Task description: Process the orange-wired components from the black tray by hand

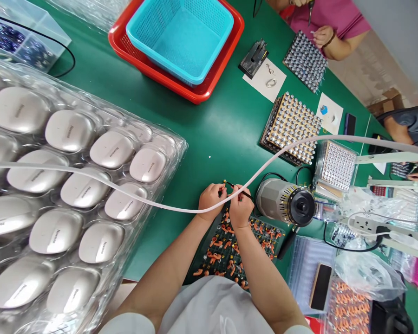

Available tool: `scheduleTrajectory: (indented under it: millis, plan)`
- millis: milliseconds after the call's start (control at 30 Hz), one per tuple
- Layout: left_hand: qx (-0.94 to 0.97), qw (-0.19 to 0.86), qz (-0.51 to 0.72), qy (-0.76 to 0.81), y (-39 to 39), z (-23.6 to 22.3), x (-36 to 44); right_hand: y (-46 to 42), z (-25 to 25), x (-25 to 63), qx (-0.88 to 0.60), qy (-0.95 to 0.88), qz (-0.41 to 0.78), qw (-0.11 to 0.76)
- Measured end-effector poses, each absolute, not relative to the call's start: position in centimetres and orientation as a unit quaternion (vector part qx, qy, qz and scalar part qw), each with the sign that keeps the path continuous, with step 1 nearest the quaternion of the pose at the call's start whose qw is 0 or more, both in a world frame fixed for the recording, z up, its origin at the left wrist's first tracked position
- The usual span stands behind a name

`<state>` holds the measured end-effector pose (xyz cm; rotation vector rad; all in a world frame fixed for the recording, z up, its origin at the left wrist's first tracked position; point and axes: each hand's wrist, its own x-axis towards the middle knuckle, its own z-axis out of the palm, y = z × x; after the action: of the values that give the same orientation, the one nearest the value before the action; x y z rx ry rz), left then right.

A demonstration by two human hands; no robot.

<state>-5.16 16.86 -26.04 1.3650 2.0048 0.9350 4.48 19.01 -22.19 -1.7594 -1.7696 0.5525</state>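
My left hand [211, 200] is closed in a pinch at a tiny yellowish part [225, 181], too small to name. In my right hand [241, 206] is a dark, slender pair of tweezers [248, 195], its tip close to my left fingertips. Both hands sit close together above the far end of a dark tray [201, 272]. Several small orange curved pieces [214, 256] lie in that tray, partly hidden by my forearms. A pale cable [186, 211] crosses in front of both hands.
Stacked clear trays of silvery cases [148, 164] fill the left. A blue basket [174, 65] sits inside a red basket [197, 95]. Beside my right hand stands a grey cylindrical device [277, 199]. Beyond are blocks of small cylinders [294, 125] and a co-worker's hand [323, 37].
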Motion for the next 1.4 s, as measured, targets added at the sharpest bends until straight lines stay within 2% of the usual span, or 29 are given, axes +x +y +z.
scheduleTrajectory:
  millis: [300, 567, 733, 1400]
  plan:
    - [0.502, 0.268, 0.346, 0.746, 16.92, -25.9, -5.16, 19.0, -22.41, 4.72, -0.671, -0.64, 0.233, 0.292]
    - [0.499, 0.269, 0.346, 0.748, 16.93, -25.88, -5.11, 18.69, -22.06, 5.04, -0.642, -0.672, 0.196, 0.312]
    - [0.498, 0.271, 0.347, 0.747, 16.92, -25.83, -5.16, 18.74, -21.9, 5.17, -0.611, -0.697, 0.226, 0.298]
    - [0.505, 0.271, 0.335, 0.748, 17.02, -26.08, -5.12, 18.95, -22.4, 5.29, -0.592, -0.733, 0.178, 0.284]
